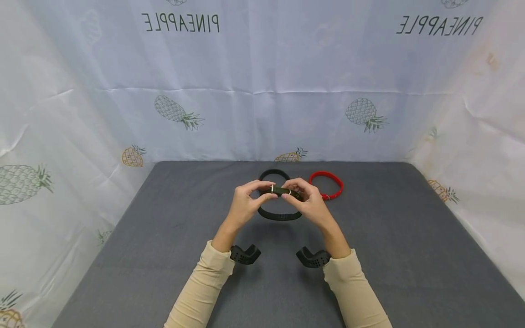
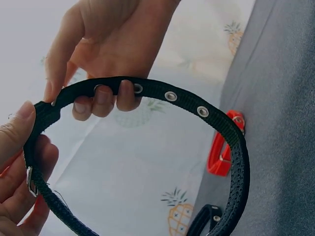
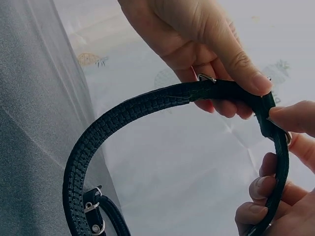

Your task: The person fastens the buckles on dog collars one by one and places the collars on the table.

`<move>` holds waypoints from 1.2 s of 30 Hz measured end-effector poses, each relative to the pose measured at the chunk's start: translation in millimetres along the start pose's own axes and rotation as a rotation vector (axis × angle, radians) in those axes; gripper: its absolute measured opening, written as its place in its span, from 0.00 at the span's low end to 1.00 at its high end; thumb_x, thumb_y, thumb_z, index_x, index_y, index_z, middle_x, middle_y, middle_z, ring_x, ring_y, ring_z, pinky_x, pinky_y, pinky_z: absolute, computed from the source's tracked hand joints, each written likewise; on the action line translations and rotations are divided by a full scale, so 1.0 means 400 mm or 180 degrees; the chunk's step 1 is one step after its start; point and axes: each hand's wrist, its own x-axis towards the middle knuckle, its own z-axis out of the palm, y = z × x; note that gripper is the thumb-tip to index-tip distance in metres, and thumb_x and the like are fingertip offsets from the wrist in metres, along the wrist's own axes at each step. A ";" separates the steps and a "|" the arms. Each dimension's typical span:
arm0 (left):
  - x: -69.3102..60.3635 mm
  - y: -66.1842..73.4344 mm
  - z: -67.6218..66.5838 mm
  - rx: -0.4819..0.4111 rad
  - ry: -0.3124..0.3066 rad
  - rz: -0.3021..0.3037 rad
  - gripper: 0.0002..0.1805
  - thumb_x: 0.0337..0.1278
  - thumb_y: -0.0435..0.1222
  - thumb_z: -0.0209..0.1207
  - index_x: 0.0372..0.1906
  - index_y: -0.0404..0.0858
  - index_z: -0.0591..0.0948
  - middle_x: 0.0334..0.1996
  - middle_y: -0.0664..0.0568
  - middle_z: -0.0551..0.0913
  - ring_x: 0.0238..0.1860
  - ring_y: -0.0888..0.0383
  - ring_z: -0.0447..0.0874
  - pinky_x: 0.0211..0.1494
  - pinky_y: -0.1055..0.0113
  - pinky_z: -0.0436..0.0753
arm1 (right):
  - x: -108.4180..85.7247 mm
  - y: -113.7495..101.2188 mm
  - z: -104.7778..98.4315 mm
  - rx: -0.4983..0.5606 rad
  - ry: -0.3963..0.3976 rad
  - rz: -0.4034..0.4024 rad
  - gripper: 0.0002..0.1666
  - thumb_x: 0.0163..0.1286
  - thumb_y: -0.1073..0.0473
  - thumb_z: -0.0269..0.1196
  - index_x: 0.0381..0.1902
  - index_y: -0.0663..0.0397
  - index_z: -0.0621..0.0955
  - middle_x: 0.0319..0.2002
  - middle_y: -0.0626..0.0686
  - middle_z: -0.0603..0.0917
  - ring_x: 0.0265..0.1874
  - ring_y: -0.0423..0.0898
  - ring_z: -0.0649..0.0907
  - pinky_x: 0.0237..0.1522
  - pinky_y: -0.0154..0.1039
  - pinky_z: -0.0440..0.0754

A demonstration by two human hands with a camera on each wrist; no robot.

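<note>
A dark green-black buckled collar (image 1: pixel 280 217) is held up in a closed loop between both hands. My left hand (image 1: pixel 243 202) pinches the strap beside the metal buckle; its fingers curl round the eyeleted part of the collar (image 2: pixel 187 102) in the left wrist view. My right hand (image 1: pixel 313 207) grips the strap on the other side, near a metal D-ring (image 3: pixel 206 77). The two thumbs are close together at the buckle joint. Part of the buckle is hidden behind the fingers.
Behind the hands, a black collar (image 1: pixel 274 171) lies on the grey table (image 1: pixel 184 218). A red collar (image 1: pixel 338 181) lies to its right. Black wrist cameras are on both forearms. White pineapple-print curtains (image 1: pixel 254 123) enclose the table's back and sides.
</note>
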 end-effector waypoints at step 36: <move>-0.001 0.010 -0.018 -0.0248 -0.0746 -0.0517 0.20 0.61 0.32 0.61 0.57 0.33 0.78 0.50 0.38 0.84 0.50 0.46 0.84 0.51 0.64 0.84 | 0.002 0.010 -0.002 -0.0200 0.0027 0.0087 0.13 0.65 0.69 0.63 0.48 0.65 0.79 0.40 0.64 0.79 0.32 0.35 0.74 0.37 0.29 0.75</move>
